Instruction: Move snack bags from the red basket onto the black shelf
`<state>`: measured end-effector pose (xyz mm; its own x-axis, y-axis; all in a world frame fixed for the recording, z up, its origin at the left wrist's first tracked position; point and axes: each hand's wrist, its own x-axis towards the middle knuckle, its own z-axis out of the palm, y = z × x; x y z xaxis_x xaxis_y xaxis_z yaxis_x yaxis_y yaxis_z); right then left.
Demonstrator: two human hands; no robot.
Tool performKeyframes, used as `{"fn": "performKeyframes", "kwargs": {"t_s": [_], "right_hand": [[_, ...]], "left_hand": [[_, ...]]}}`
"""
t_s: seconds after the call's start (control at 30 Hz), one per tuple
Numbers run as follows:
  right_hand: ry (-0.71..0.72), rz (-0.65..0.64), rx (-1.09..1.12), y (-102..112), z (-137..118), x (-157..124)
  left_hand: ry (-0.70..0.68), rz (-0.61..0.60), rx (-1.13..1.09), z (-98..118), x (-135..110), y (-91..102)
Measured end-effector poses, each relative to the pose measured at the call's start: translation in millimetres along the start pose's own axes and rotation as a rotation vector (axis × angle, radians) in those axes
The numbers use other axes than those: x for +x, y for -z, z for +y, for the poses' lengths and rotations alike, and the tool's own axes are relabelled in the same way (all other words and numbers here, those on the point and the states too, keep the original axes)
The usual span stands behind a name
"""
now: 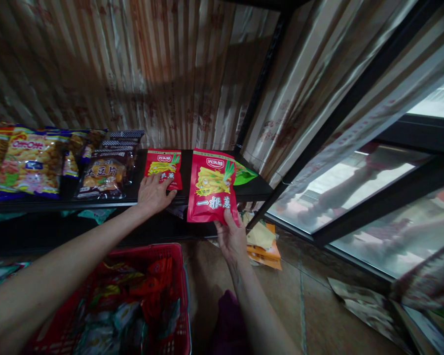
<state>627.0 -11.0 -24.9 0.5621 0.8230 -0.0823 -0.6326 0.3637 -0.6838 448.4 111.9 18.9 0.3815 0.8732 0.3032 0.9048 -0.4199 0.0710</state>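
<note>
My right hand (231, 236) grips the lower edge of a red snack packet (212, 185), thumb on its front. The packet is held upright, its printed face with yellow sticks and a green onion toward me. A matching red snack packet (172, 160) lies on the black shelf (133, 201) to the left. Across its lower left part rests my left hand (156, 193), open, with its fingers laid on the front and the thumb apart. A green packet (244, 175) shows partly behind the held one, on the shelf's right end.
Brown potato-chip bags (101, 172) and yellow-and-blue snack bags (33, 160) line the shelf at left. A red basket (187, 296) full of packets stands on the floor below. A dark post (259, 214) and a glass door (336, 192) are at right. Orange packaging (266, 254) lies near the post.
</note>
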Motion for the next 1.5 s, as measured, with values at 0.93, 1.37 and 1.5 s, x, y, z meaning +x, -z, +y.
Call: {"fn": "performKeyframes", "kwargs": {"t_s": [0.93, 1.37, 1.5], "right_hand": [[-0.132, -0.115, -0.034, -67.4, 20.8, 2.1], [-0.133, -0.067, -0.037, -88.7, 29.2, 5.7], [-0.118, -0.071, -0.039, -92.5, 28.5, 7.2]], "left_hand": [[-0.073, 0.204, -0.263, -43.3, 6.4, -3.5], [-0.134, 0.126, -0.216, -52.8, 2.8, -9.3], [-0.114, 0.102, -0.217, -54.3, 6.8, -7.9]]}}
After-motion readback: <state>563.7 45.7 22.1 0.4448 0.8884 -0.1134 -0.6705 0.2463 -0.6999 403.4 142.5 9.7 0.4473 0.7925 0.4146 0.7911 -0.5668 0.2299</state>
